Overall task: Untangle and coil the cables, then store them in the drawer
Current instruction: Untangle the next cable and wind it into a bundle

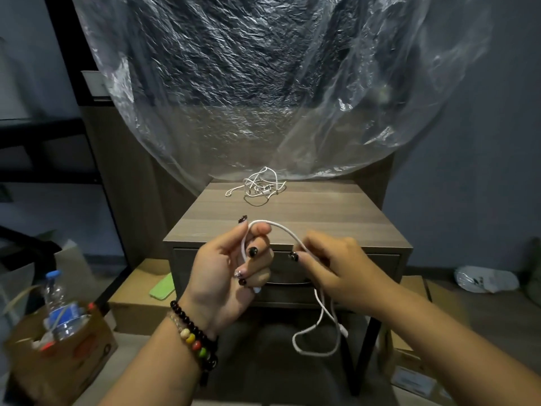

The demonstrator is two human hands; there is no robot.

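A white cable (285, 230) arches between my two hands in front of the small wooden table (322, 218). My left hand (234, 268) grips one end, the cable looped over its curled fingers. My right hand (330, 262) pinches the cable further along. The rest of the cable hangs below my right hand in a loose loop (316, 344). A tangle of white cables (259, 186) lies at the back of the tabletop. The drawer (366, 265) in the table's front is closed, partly hidden by my hands.
Clear plastic sheeting (263, 83) hangs over the back of the table. A cardboard box (58, 361) with a water bottle (61, 306) stands at the lower left. More boxes (140, 297) sit on the floor beside the table, and a black shelf frame (73, 133) stands at left.
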